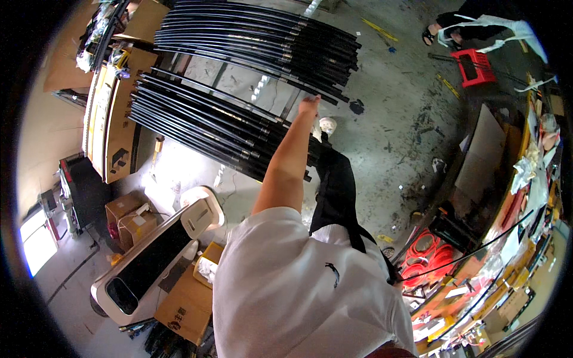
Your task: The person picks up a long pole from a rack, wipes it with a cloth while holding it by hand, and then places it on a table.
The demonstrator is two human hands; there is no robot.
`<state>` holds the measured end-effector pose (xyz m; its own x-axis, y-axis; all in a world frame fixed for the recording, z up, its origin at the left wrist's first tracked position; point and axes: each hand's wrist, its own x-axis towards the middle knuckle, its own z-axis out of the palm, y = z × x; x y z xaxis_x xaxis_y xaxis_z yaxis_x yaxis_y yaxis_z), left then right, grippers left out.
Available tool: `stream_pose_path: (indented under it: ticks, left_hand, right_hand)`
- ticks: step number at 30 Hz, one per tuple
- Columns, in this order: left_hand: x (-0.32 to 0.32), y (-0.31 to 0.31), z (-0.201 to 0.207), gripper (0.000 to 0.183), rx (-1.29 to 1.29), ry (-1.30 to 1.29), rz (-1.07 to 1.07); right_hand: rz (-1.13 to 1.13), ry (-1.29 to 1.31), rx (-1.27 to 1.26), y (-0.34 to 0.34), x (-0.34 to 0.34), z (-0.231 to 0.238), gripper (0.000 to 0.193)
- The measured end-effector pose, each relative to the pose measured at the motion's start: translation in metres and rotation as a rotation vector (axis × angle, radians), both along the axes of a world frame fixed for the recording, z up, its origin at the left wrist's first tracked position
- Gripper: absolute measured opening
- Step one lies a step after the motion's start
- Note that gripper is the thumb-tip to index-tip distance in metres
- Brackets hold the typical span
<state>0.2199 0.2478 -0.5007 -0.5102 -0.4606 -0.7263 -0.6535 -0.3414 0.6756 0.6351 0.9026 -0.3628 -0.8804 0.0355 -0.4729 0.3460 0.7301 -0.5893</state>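
Observation:
My left arm stretches forward, away from my body. The left hand is at the near right end of a single black tube, which lies slightly apart along the front of the far bundle. Its fingers look closed on this tube, though they are small and partly hidden. Beyond it is a far bundle of long black tubes, laid side by side with joints near their right ends. A nearer bundle of black tubes lies to the left of my forearm. Both bundles rest across a metal frame. My right hand is out of view.
A red plastic stool stands at the far right, near another person's foot. Cluttered shelving and a coiled red hose line the right. Cardboard boxes and a long white-and-black appliance stand at lower left.

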Motion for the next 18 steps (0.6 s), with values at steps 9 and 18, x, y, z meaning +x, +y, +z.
stream_pose_path:
  ticks: [9, 18]
  left_hand:
    - [-0.028, -0.001, -0.064, 0.057, 0.152, 0.016, 0.353]
    - [-0.011, -0.002, -0.032, 0.036, -0.021, -0.362, 0.334]
  right_hand:
    - [-0.397, -0.273, -0.273, -0.123, -0.061, 0.108, 0.023]
    - [-0.600, -0.349, -0.095, -0.151, -0.090, 0.106, 0.033]
